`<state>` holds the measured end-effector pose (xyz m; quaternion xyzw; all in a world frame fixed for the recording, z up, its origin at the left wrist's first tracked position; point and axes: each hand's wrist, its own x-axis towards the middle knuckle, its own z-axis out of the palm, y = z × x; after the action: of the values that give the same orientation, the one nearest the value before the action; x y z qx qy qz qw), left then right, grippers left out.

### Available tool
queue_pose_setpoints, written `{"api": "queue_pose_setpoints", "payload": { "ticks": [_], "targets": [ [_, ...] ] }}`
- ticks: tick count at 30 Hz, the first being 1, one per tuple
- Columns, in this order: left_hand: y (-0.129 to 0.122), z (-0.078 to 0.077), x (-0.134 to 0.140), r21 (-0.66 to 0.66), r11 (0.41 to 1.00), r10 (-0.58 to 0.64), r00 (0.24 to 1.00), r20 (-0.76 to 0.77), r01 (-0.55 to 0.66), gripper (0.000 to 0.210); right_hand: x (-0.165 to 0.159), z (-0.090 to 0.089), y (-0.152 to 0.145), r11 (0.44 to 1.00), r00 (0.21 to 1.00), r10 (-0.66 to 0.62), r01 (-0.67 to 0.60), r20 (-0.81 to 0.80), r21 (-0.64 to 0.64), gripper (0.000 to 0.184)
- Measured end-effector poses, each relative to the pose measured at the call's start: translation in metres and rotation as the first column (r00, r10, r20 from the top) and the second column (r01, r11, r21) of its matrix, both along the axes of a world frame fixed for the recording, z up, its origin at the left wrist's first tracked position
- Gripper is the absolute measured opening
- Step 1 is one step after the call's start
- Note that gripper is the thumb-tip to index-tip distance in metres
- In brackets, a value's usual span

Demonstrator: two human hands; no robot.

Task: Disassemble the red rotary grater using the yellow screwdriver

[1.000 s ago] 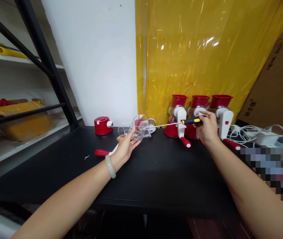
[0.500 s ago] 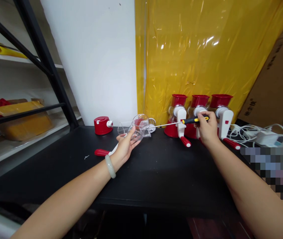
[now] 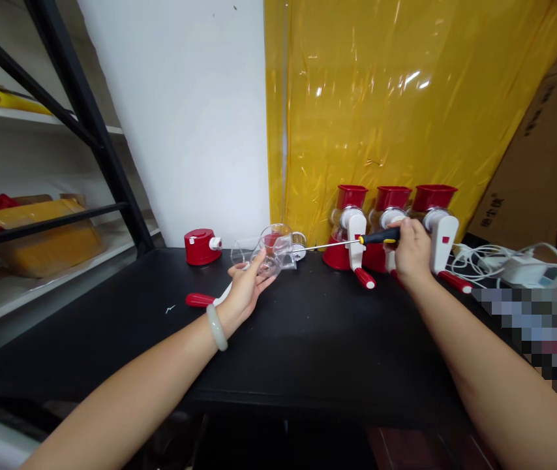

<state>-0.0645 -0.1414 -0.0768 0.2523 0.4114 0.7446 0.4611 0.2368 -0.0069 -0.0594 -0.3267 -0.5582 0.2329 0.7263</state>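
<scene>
My left hand [image 3: 250,279] is closed around a clear plastic grater body [image 3: 286,251], held on its side just above the black table. In my right hand [image 3: 411,251] is a screwdriver [image 3: 379,236] with a black and yellow handle. Its long shaft points left, and the tip meets the right end of the clear body. A crank with a red grip [image 3: 200,299] lies by my left wrist. Behind the clear body shows a metal grater drum [image 3: 299,243]. A red base [image 3: 202,247] with a white knob stands to the left.
Several assembled red and white rotary graters [image 3: 351,225] stand at the back right. White cables [image 3: 518,264] lie beyond them. Small screws [image 3: 169,309] rest on the black table [image 3: 298,352]. A black metal frame [image 3: 97,150] rises at the left.
My right hand has shifted its grip on the screwdriver handle, now covering the handle's end. The left hand and the clear body have stayed in place.
</scene>
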Motion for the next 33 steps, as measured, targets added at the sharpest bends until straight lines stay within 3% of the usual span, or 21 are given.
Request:
{"api": "queue_pose_setpoints", "payload": {
  "ticks": [4, 12, 15, 20, 26, 33],
  "targets": [
    [-0.001, 0.002, 0.001, -0.004, 1.000, 0.007, 1.000, 0.012, -0.007, 0.064, -0.001, -0.002, 0.000, 0.995, 0.997, -0.067, 0.065, -0.026, -0.073, 0.034],
    [-0.002, 0.003, 0.002, 0.025, 1.000, 0.000, 0.999, 0.040, -0.001, 0.060, -0.007, -0.006, 0.010, 0.991, 0.971, 0.131, -0.134, -0.198, -0.002, 0.011],
    [-0.002, 0.004, 0.001, 0.035, 0.999, -0.011, 0.998, 0.064, 0.008, 0.058, -0.006, -0.008, 0.009, 0.990, 0.975, 0.138, -0.138, -0.175, 0.012, 0.011],
    [-0.001, 0.005, 0.001, 0.027, 1.000, 0.008, 0.996, 0.089, -0.011, 0.058, -0.005, -0.010, 0.005, 0.999, 0.997, 0.037, -0.037, -0.070, -0.001, 0.021],
    [0.000, 0.004, 0.001, 0.031, 0.999, 0.015, 0.998, 0.059, -0.016, 0.058, -0.005, -0.010, 0.007, 0.999, 0.997, 0.037, -0.038, -0.063, -0.013, 0.019],
    [0.000, 0.003, -0.001, 0.035, 0.999, -0.019, 0.998, 0.066, 0.016, 0.056, -0.009, -0.006, 0.010, 0.974, 0.953, 0.225, -0.226, -0.201, 0.019, 0.015]
  ]
}}
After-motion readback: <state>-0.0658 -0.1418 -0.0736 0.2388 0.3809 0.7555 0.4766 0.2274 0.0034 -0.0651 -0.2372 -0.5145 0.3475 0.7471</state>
